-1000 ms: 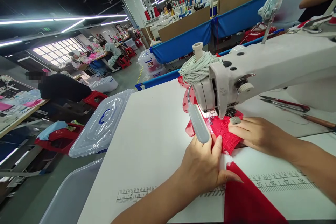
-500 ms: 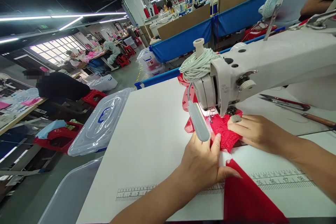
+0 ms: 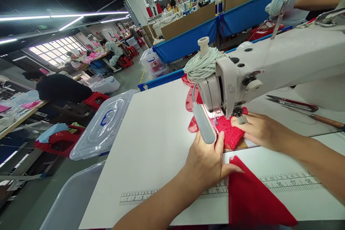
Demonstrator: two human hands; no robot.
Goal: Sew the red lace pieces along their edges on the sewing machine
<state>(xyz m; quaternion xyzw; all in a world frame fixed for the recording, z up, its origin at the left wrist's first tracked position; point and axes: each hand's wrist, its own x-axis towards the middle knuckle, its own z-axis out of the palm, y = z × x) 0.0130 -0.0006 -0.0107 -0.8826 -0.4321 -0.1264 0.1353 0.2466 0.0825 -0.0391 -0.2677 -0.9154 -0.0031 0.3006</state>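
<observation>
A piece of red lace fabric (image 3: 229,134) lies under the needle area of a white sewing machine (image 3: 285,57). My left hand (image 3: 206,158) rests on its near left edge, index finger stretched forward and thumb spread; a small grey lamp (image 3: 205,124) hides some fingertips. From the right, my right hand (image 3: 260,129) grips the fabric's right side, its fingers together and the thumb out of sight. Close to my left thumb, a plain red triangular cloth (image 3: 253,197) hangs toward the table's front edge. Sheer red fabric (image 3: 192,104) lies behind the lamp.
Scissors (image 3: 292,103) and a wooden-handled tool (image 3: 327,121) lie right of the machine head. A printed ruler (image 3: 142,197) crosses the white table (image 3: 140,143). Left of it stands a lidded clear bin (image 3: 107,125). Coiled pale cord (image 3: 203,66) sits on the machine. Other people work beyond.
The lace fabric has moved slightly away under the machine, and its near edge now lies apart from the triangular cloth's tip. Both hands have shifted slightly away with it.
</observation>
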